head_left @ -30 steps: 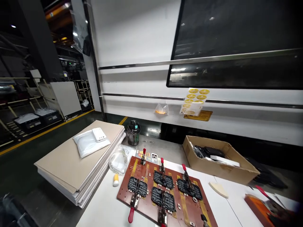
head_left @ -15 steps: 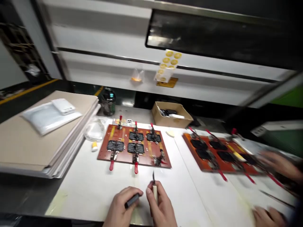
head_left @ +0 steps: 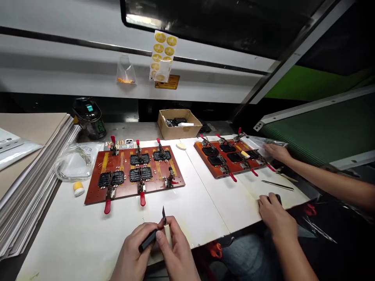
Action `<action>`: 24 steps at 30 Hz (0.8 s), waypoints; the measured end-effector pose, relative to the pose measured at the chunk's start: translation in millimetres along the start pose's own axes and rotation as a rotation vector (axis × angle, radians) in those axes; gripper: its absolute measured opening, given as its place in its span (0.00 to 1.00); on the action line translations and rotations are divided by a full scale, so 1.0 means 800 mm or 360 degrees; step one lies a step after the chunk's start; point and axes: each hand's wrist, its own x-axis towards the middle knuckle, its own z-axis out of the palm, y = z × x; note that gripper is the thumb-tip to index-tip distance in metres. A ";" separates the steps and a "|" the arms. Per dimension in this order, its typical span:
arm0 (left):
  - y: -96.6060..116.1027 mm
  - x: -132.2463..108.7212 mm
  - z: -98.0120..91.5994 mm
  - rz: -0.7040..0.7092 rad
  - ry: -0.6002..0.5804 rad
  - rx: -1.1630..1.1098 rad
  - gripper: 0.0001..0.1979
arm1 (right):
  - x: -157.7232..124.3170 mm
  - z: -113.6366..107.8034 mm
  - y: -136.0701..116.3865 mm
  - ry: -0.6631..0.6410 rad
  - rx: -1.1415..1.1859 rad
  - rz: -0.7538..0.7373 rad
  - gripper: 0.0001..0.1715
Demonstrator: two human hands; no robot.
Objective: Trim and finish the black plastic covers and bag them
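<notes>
My left hand (head_left: 131, 248) is closed around a small black rectangular part (head_left: 147, 240), one end of it sticking out toward me. My right hand (head_left: 179, 249) grips a craft knife (head_left: 167, 233) by its pale handle, with the dark blade pointing up and away. Both hands are close together over the front of the white work surface, the fingertips nearly meeting. Beyond them lies a reddish-brown fixture board (head_left: 125, 192), where red-handled toggle clamps (head_left: 142, 198) stand along the edges and several black molded parts (head_left: 140, 174) sit on it.
A second clamp board (head_left: 202, 154) lies to the right, beside a co-worker's hands (head_left: 275, 214). Tweezers (head_left: 277, 185) rest near them. Cardboard sheets (head_left: 55, 132) are stacked at left. Behind stand a black jug (head_left: 89, 121) and a cardboard box (head_left: 175, 132); a yellow-and-white roll (head_left: 78, 189) lies left.
The view has swung right, bringing more of the co-worker's arms into sight. My hands have come closer together, still holding the black part and the knife.
</notes>
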 end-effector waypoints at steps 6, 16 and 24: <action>-0.016 0.000 -0.003 0.0217 0.0083 0.0466 0.37 | 0.016 -0.038 0.016 0.0206 -0.0570 0.0074 0.23; -0.038 0.011 0.014 0.0422 0.0247 0.1279 0.54 | 0.038 -0.046 0.024 0.0102 -0.0655 -0.0082 0.22; -0.045 -0.016 0.015 0.0379 0.0127 0.1299 0.49 | 0.028 -0.027 0.047 -0.0267 0.0042 0.0274 0.27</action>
